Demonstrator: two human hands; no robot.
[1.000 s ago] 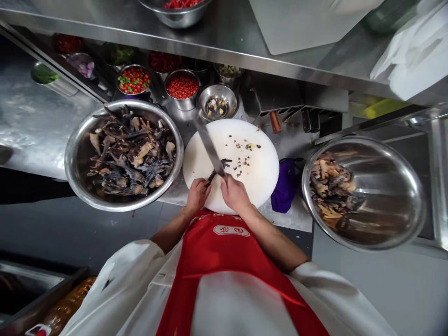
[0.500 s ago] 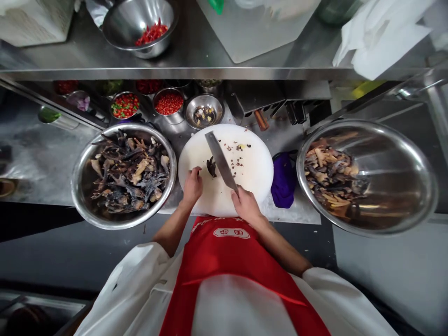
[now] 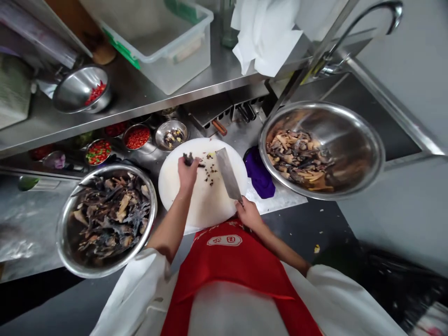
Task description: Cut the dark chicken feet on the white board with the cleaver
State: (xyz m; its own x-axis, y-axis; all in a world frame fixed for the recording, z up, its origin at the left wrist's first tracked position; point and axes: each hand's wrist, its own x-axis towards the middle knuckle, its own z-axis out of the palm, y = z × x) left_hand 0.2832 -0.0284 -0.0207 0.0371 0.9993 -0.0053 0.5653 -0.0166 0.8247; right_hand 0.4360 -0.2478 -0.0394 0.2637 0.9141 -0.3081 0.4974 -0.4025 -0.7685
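Note:
Over the upper left part of the round white cutting board, my left hand is closed on a dark chicken foot. My right hand grips the handle of a cleaver, its broad blade slanting up and left over the board's right side. Small dark scraps lie on the board between the held foot and the blade. A steel bowl heaped with dark feet stands left of the board. To the right, a larger steel bowl holds pale and dark pieces.
A purple cloth lies between the board and the right bowl. Behind the board stand small bowls of chopped chillies and a knife rack. A steel shelf edge crosses above them, carrying a plastic tub. A faucet is at upper right.
The view has turned toward the right. My left hand has moved up the board and taken hold of the dark foot that lay there. The cleaver has moved away from it to the right.

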